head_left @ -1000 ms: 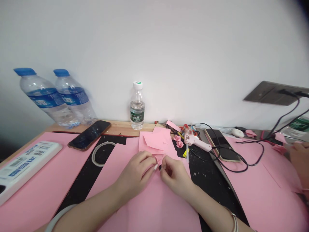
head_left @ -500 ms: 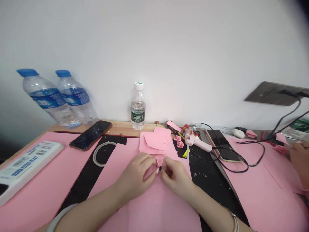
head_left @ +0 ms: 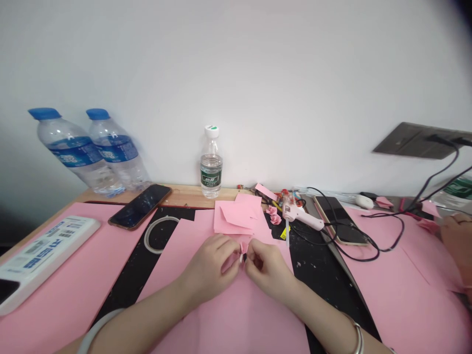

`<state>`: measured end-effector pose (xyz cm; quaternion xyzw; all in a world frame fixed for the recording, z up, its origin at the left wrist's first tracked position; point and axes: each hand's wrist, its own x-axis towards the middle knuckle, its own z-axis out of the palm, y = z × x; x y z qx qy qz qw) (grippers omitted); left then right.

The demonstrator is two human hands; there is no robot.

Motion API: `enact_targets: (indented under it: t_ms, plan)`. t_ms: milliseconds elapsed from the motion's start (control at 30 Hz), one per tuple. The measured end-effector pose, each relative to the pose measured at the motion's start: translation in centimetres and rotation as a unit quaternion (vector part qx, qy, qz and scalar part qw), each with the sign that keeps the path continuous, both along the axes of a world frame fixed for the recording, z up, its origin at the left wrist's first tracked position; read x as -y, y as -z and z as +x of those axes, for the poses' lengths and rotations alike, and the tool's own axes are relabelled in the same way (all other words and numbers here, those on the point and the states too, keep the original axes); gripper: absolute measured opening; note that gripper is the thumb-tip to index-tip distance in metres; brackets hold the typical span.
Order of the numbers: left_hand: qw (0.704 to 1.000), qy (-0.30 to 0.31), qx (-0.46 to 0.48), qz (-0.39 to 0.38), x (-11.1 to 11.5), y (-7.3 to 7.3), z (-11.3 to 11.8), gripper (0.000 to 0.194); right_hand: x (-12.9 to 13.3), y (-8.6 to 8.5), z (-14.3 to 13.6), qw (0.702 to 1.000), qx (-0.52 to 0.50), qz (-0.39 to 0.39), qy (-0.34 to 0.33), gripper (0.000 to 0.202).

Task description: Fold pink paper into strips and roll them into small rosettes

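Note:
Between my fingertips is a small folded piece of pink paper [head_left: 244,247], with something small, white and dark at its lower end. My left hand [head_left: 216,265] pinches it from the left, and my right hand [head_left: 267,268] pinches it from the right. Both hands are over a large pink sheet [head_left: 236,324]. Just beyond them lie square pink papers [head_left: 234,219], the top one partly folded. Two folded pink paper pieces [head_left: 273,216] rest to the right of these squares.
A pink glue gun [head_left: 304,216] with a black cable and a phone [head_left: 341,221] are at the right. A bottle [head_left: 211,167] stands by the wall. At the left are a tape roll [head_left: 149,241], another phone [head_left: 140,206] and a white device [head_left: 47,260]. Another person's hand [head_left: 457,241] shows at the right edge.
The pink piece between my fingers looks smaller and more gathered. Both my hands are in nearly the same place. The view has shifted slightly.

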<state>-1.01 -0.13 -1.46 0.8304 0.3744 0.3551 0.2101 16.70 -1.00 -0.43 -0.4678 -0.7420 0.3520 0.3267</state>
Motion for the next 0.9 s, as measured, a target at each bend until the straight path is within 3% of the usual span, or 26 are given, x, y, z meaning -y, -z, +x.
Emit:
enact_targets:
  t_ms: [267,433,700,900]
  plan:
    - [1.0,0.006,0.008,0.029,0.1,-0.1,0.0,0.017,-0.2,0.0,-0.1,0.999,-0.016,-0.029,-0.017,0.019]
    - [1.0,0.003,0.01,0.002,0.0,0.0,-0.1,0.017,-0.3,0.0,0.0,0.998,-0.031,-0.043,-0.013,0.018]
    - [0.999,0.001,0.034,-0.028,-0.2,-0.1,-0.2,0.016,-0.1,-0.5,0.0,0.999,0.013,0.01,-0.044,0.02]
    - [0.983,0.022,0.075,-0.165,-0.3,-1.0,-0.1,0.016,-0.2,-0.7,0.1,0.996,-0.05,-0.053,-0.06,0.017]
